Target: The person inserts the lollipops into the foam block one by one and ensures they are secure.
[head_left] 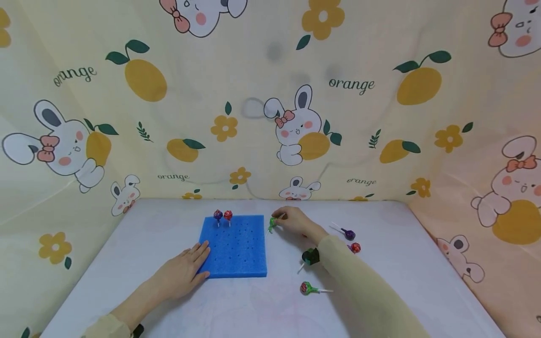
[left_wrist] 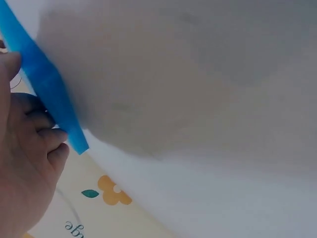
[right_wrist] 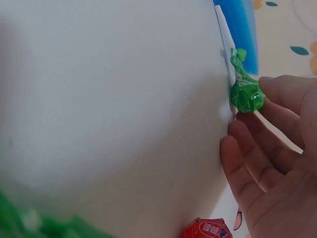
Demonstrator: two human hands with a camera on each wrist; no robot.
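Note:
My left hand [head_left: 184, 273] rests with straight fingers on the left edge of a blue foam board [head_left: 249, 253] dotted with small holes. In the left wrist view, its fingers lie along the blue board [left_wrist: 59, 99]. Just past the board's far right corner, my right hand [head_left: 297, 222] pinches a green-wrapped lollipop [head_left: 272, 224] by its candy end. The right wrist view shows the green lollipop [right_wrist: 247, 96] between thumb and fingers, its white stick slanting away toward the board. A purple lollipop [head_left: 217, 215] and a red lollipop [head_left: 228, 215] stand upright in the board's far left holes.
On the white table right of the board lie a dark purple lollipop [head_left: 349, 234], a red one [head_left: 355, 247], a dark green one [head_left: 310, 256] partly under the right sleeve, and a red-and-green one [head_left: 307, 288]. A printed cloth [head_left: 253, 155] hangs behind the table.

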